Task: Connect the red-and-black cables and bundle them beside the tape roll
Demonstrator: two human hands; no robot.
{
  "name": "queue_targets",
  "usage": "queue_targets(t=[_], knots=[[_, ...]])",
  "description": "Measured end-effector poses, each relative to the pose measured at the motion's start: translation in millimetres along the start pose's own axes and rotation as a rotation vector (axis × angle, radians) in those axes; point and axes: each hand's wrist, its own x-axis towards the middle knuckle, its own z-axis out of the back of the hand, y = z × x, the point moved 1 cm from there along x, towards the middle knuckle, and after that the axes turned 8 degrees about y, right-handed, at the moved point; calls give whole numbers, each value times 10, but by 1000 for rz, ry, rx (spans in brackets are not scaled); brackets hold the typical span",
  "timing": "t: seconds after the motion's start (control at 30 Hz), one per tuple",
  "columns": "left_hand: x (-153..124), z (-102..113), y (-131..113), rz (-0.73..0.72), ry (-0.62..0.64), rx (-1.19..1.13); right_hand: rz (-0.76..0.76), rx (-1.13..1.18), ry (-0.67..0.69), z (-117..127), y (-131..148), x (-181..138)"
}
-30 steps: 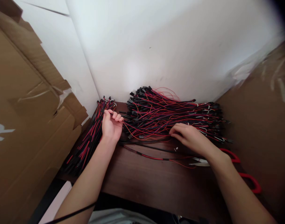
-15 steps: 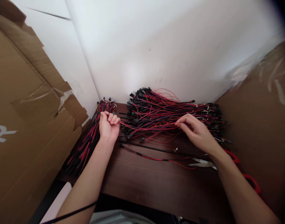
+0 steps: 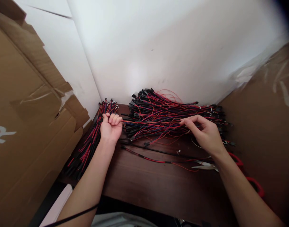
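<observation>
Between my hands a thin red wire harness (image 3: 151, 122) runs nearly straight. My left hand (image 3: 111, 126), palm up with fingers curled, is closed on its left end. The thumb and forefinger of my right hand (image 3: 202, 130) pinch it farther right. Behind and below the stretched wires lies a large pile of red and black wire harnesses (image 3: 156, 107) with black connectors. Beneath my left hand is a narrower bundle of harnesses (image 3: 90, 143), running toward the lower left. One separate red and black harness (image 3: 156, 160) and a black cable (image 3: 158, 149) rest on the table in front.
Scissors with red handles (image 3: 255, 186) lie under my right forearm, blades (image 3: 206, 165) pointing left. Cardboard walls stand at left (image 3: 38, 104) and right (image 3: 265, 116). A white wall (image 3: 158, 50) closes off the back of the brown table (image 3: 144, 179). Small white scraps (image 3: 178, 152) lie on it.
My right hand has shifted slightly to the right, and the held wires have gone from slack to nearly straight. My left hand has barely moved.
</observation>
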Motion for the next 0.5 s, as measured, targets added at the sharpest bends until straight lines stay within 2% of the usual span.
queue_targets(t=[0.37,0.5], knots=[[-31,-56,12,-1,25,-33,-101,376,-67,-7,21,37],[-41,-60,2,5,49,-47,-104,324,-38,20,39,23]])
